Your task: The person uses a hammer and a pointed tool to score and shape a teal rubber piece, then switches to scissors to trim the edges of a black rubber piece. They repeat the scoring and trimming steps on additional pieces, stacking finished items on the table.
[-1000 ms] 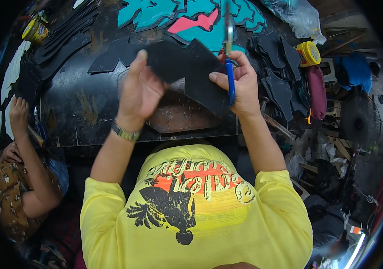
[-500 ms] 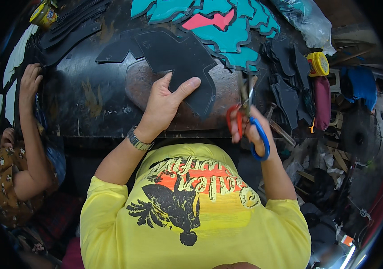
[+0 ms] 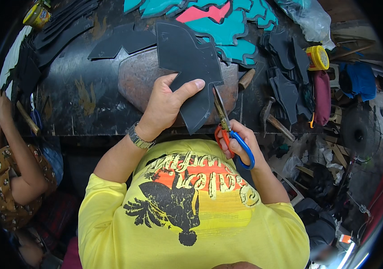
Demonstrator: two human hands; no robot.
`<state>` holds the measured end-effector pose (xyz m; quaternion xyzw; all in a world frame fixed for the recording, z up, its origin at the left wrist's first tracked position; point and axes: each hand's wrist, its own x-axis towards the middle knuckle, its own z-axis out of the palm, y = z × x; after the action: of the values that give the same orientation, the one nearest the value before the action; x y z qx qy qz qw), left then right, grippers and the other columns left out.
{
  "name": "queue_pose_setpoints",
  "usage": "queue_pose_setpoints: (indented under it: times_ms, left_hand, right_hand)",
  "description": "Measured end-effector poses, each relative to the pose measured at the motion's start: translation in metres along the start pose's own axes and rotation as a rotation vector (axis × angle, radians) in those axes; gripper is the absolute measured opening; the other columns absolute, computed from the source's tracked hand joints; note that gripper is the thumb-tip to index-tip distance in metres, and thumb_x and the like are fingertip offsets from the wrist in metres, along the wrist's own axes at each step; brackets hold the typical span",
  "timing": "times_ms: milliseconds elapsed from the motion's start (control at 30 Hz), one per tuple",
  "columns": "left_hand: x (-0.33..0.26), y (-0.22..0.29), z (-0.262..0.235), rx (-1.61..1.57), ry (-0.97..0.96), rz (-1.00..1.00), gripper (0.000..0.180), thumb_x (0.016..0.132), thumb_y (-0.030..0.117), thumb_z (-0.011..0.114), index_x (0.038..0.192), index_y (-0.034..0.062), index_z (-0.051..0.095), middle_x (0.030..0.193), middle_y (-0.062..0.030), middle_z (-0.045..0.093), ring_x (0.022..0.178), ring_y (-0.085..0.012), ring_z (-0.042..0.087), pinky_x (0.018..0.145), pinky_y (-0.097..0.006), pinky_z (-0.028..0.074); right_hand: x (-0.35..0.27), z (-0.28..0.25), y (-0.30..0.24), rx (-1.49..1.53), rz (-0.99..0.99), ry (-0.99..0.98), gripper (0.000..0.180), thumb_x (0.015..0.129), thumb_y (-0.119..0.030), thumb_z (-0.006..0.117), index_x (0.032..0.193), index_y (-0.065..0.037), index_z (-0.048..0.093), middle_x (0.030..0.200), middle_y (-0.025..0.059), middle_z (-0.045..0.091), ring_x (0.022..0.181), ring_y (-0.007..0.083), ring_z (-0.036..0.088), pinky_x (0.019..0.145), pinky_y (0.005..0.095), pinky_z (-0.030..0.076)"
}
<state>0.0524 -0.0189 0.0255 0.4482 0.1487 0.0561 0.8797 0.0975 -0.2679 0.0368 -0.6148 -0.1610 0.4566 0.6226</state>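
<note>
Left hand gripping black sheet, right hand on scissors

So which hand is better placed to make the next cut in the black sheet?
The right hand, probably: it holds the scissors, blades pointing up at the black sheet's lower edge. The left hand is busy gripping that sheet, thumb across its face, holding it off the table.
</note>
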Motion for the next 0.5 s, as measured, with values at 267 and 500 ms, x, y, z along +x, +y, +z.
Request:
queue_pose_setpoints:
  times_ms: [267, 500]
  left_hand:
    - [0.0032, -0.0013, -0.0034, 0.029, 0.04, -0.009, 0.023, 0.095, 0.015, 0.072, 0.109, -0.003, 0.071, 0.099, -0.0062, 0.074, 0.08, -0.0098, 0.07, 0.069, -0.023, 0.058]
    - [0.0025, -0.0025, -0.0092, 0.037, 0.002, -0.012, 0.021, 0.096, 0.015, 0.072, 0.108, -0.0021, 0.072, 0.097, -0.0053, 0.074, 0.08, -0.0102, 0.07, 0.071, -0.025, 0.058]
  right_hand:
    - [0.0032, -0.0005, 0.0005, 0.147, 0.062, -0.07, 0.049, 0.101, -0.05, 0.062, 0.105, -0.001, 0.061, 0.072, 0.0043, 0.06, 0.052, 0.0075, 0.053, 0.049, 0.0213, 0.038]
    - [0.0023, 0.0008, 0.0025, 0.107, 0.101, -0.047, 0.046, 0.1, -0.049, 0.064, 0.101, -0.003, 0.06, 0.071, 0.0019, 0.056, 0.052, 0.007, 0.052, 0.05, 0.0215, 0.039]
